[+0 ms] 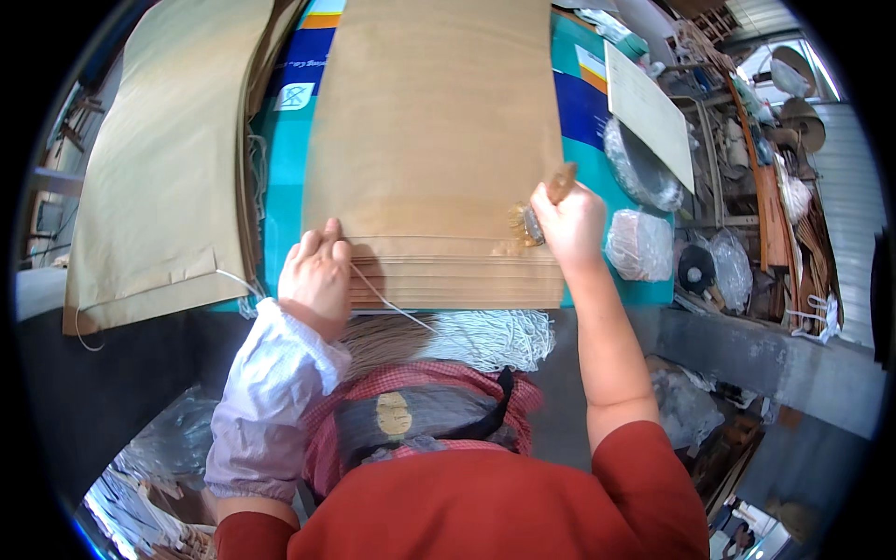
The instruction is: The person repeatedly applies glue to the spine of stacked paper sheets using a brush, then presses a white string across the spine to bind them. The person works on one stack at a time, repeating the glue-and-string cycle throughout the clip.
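My right hand [571,222] grips a brush [560,185] with a wooden handle. Its pale, clumped bristles touch the brown paper near the right side of the stack. The stack of brown paper bags [429,140] lies in front of me, its near edges fanned in narrow steps. My left hand [315,278] is at the stack's near left edge, fingertips on the paper. A thin white cord [392,303] runs from between its fingers toward a bundle of white cords [495,338] below the table edge. The grip on the cord is partly hidden by the hand.
At left lies a pile of brown bags [168,168] with white cords along it. Teal and blue sheeting [583,103] covers the table. On the right are a plastic-wrapped bowl [639,168], a plastic-wrapped bundle [640,245] and a pale board [649,117]. Cluttered shelves [747,177] stand beyond.
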Tool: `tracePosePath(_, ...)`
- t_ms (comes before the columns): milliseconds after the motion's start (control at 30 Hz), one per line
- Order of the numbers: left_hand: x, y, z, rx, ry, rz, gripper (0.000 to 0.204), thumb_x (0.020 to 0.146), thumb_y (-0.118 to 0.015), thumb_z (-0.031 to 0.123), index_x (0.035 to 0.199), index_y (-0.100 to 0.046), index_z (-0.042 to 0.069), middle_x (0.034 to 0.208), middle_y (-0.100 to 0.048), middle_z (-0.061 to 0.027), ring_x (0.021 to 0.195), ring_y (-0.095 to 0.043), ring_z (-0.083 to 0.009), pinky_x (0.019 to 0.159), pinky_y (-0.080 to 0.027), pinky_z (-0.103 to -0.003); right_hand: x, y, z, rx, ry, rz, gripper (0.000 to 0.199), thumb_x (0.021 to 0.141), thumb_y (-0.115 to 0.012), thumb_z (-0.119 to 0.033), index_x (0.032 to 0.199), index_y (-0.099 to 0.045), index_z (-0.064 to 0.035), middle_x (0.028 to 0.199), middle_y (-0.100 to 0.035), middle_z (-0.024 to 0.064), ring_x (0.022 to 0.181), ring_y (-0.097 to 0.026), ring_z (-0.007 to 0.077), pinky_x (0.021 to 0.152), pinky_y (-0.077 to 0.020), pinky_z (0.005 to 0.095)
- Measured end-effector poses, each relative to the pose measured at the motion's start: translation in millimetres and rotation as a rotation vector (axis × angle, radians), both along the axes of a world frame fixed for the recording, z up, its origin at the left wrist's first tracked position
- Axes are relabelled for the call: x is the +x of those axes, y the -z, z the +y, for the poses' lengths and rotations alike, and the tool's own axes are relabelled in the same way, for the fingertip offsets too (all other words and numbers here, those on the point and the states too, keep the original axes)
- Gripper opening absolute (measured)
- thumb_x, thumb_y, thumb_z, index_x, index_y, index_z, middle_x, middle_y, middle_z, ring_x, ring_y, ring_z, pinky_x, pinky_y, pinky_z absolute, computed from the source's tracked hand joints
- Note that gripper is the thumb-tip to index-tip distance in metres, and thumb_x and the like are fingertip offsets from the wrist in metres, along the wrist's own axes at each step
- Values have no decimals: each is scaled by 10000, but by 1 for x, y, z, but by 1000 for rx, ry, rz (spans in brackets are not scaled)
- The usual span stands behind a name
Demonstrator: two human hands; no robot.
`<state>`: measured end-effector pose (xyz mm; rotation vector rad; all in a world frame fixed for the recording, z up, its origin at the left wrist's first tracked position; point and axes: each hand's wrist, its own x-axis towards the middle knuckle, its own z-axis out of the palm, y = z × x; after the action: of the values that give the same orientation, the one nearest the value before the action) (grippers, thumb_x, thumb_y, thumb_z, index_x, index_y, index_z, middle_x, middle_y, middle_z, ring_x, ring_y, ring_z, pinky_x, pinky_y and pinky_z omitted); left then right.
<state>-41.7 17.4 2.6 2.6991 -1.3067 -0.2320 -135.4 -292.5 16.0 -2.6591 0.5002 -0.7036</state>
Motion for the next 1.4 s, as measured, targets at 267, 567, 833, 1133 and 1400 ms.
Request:
tracePosePath(267, -6, -1, -6, 15, -54, -21, 174, 763, -554, 41, 931, -559, -2, 1313, -505, -189, 1167, -465, -324, 966, -391, -389, -26, -15, -22, 737, -81, -356, 157, 852, -662, -157, 758, -665, -32, 634, -598, 14, 572, -528, 78, 519, -427, 245)
tracePosePath(567, -36, -31, 23, -612, -305, 1042, 71, 917, -514, 29, 853, -512, 0, 771, -611, -82, 676, -593, -158, 612, -457, -257, -178, -9, -104, -366, 257, 259, 250, 787, -571, 12, 1001, -679, -59, 884, -592, 100, 845, -593, 293, 738, -480, 392)
tracePosePath(833, -57, -129, 23, -544, -112, 697, 38, 785, -643, -28, 785, -611, -9, 672, -597, -78, 600, -572, -153, 552, -446, -258, -154, 9, 102, 1007, -860, 379, 172, 898, -575, -92, 1017, -658, -1, 974, -653, 114, 906, -615, 225, 814, -481, 327)
tracePosePath(1133, 31, -79, 10, -543, -49, 183, 47, 783, -650, -24, 829, -645, -36, 683, -590, -91, 621, -566, -131, 569, -443, -244, -101, -43, -29, 823, -190, -7, 88, 837, -653, -43, 889, -685, 21, 757, -635, 35, 694, -564, 81, 639, -463, 232)
tracePosePath(1400, 65, 26, -13, -498, -256, 301, 106, 741, -709, 56, 831, -703, 1, 757, -633, -93, 684, -621, -209, 645, -486, -286, -58, 53, -69, 783, 63, 279, 105, 746, -695, -97, 768, -650, -4, 708, -654, 58, 655, -595, 106, 605, -477, 256)
